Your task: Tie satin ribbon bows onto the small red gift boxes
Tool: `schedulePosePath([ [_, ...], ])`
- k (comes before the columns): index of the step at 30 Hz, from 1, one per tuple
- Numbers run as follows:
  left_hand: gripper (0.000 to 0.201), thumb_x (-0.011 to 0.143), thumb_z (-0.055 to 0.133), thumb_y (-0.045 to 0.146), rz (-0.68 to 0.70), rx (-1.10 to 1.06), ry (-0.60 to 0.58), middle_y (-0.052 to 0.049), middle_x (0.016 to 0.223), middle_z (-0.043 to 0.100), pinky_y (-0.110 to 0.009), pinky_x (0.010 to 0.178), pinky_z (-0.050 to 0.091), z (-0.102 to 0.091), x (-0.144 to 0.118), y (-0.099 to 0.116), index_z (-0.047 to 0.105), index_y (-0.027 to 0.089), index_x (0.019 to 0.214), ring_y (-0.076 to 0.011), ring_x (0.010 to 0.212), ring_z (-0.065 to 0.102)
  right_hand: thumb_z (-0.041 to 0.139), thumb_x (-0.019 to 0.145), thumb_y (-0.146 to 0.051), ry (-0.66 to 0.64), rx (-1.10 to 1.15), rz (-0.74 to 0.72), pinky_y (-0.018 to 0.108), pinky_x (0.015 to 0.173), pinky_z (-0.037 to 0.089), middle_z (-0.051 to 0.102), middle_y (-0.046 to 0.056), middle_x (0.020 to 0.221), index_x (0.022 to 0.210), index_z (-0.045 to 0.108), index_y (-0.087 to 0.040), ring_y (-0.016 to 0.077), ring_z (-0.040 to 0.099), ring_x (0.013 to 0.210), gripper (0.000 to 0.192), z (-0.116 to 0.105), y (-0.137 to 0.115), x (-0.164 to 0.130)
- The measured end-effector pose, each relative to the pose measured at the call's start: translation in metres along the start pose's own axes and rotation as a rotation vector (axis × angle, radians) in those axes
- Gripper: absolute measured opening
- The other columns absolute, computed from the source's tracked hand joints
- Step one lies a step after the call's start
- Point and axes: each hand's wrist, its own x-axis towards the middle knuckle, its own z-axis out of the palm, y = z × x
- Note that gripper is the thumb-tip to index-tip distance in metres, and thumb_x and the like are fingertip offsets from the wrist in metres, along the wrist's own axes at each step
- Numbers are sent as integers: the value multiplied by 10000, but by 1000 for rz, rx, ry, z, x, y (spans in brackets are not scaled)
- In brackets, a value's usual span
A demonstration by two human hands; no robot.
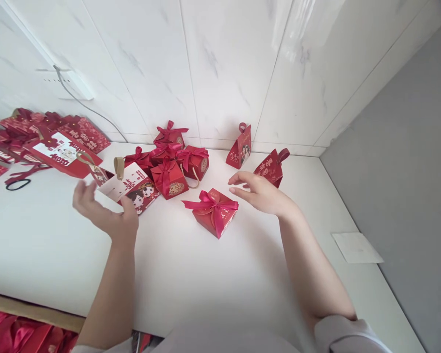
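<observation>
My left hand [108, 211] is raised with thumb and fingers apart, holding nothing. It is nearest to a white-and-red gift box [127, 186] with a tan handle and cartoon figures; whether it touches the box I cannot tell. My right hand [260, 192] hovers with its fingers stretched out, also holding nothing. Between the hands sits a red candy box [215, 213] tied with a bright pink-red ribbon bow. Partly hidden behind my right hand stands a red triangular box [271, 166] with a ribbon loop.
Several red boxes with bows [169, 176] cluster near the tiled wall [220, 73]. Another triangular box [238, 147] stands by the wall. Flat red bags [64, 152] and scissors [18, 183] lie left. A carton [36, 311] of red ribboned items is lower left. White paper [356, 247] lies right.
</observation>
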Motion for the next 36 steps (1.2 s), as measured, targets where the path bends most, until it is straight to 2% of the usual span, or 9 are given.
schedulePosePath([
  [1,506,817,534,131,122,-43,27,-122,1444,371,-482,1146,281,-1,1,16,420,118,1310,-309,1370,327,465,926,-388,53,-31,2,327,805,454,667,38,1033,984,596,-238,199,611,964,208,1,-5,-1],
  [3,225,864,512,179,303,-185,-219,-68,1197,600,-442,1047,413,2,3,48,593,177,1075,-252,1185,537,427,936,-417,63,-100,50,308,671,424,663,24,820,841,584,-227,190,605,785,264,4,-16,-4],
  [8,158,875,531,310,335,-392,-909,-60,1331,532,-337,879,509,32,10,95,599,215,981,-227,1190,536,334,932,-596,-15,-256,251,302,537,320,605,47,625,635,501,-220,201,564,613,507,28,-34,-14],
  [12,155,843,555,297,336,-349,-1174,-52,1287,546,-293,747,496,46,9,99,567,220,976,-192,1008,577,401,877,-673,-4,-248,343,310,576,358,663,49,695,749,527,-239,228,610,656,470,52,-28,-27],
  [20,176,848,565,371,281,-215,-1128,-13,876,523,-249,586,407,20,-6,98,576,195,838,-122,663,479,526,884,-398,-136,7,241,281,600,411,688,-6,763,728,507,-232,174,632,707,228,50,-12,-34],
  [24,294,881,537,402,170,-307,-1257,19,681,458,-223,508,322,4,-8,94,507,177,694,-106,588,417,469,923,-427,-84,284,237,271,627,465,701,-6,809,777,459,-231,152,664,706,245,42,-7,-30],
  [27,297,899,520,393,61,-456,-1322,22,641,469,-221,515,312,4,-11,86,541,168,708,-98,574,405,448,921,-508,-60,273,255,268,576,443,682,-23,762,813,460,-242,140,627,592,287,47,-11,-30],
  [32,362,905,522,354,13,-574,-1156,23,575,418,-239,540,298,17,-19,70,493,149,608,-94,557,368,620,812,-503,-62,-24,242,266,558,364,636,-34,658,754,475,-243,153,572,585,303,68,-24,-32],
  [36,389,905,529,366,-62,-624,-1097,25,560,391,-248,546,298,25,-22,57,465,151,587,-93,545,359,551,878,-398,-209,182,198,247,549,383,644,-31,676,715,447,-227,135,606,591,258,66,-23,-33],
])
